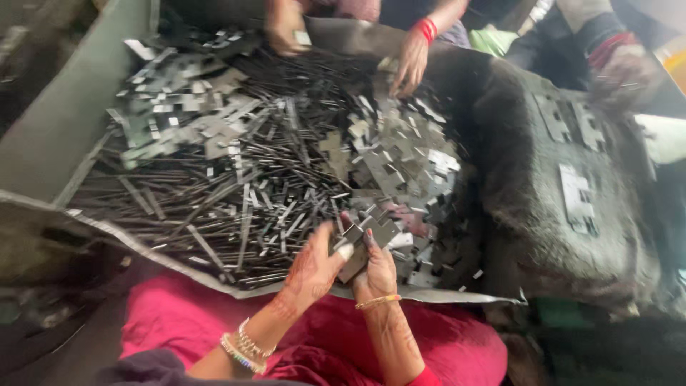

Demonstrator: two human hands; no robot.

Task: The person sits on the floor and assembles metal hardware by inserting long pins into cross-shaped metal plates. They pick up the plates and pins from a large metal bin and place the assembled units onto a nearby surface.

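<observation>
My left hand [312,268] and my right hand [376,270] meet at the near edge of a big heap of grey metal pieces [286,150]. Both hands close around a small stack of flat stamped metal plates [364,239], held just above the heap's front edge. The heap mixes thin metal strips [214,207] on the left with cross-shaped flat plates [389,168] toward the right. Both wrists wear bangles and the skin carries dark patterned dye.
The heap lies in a grey sheet-metal tray [57,129]. A dark furry cloth [557,186] with several flat plates on it covers the right side. Other people's hands [411,61] [286,28] reach into the heap from the far side. Red cloth [307,343] covers my lap.
</observation>
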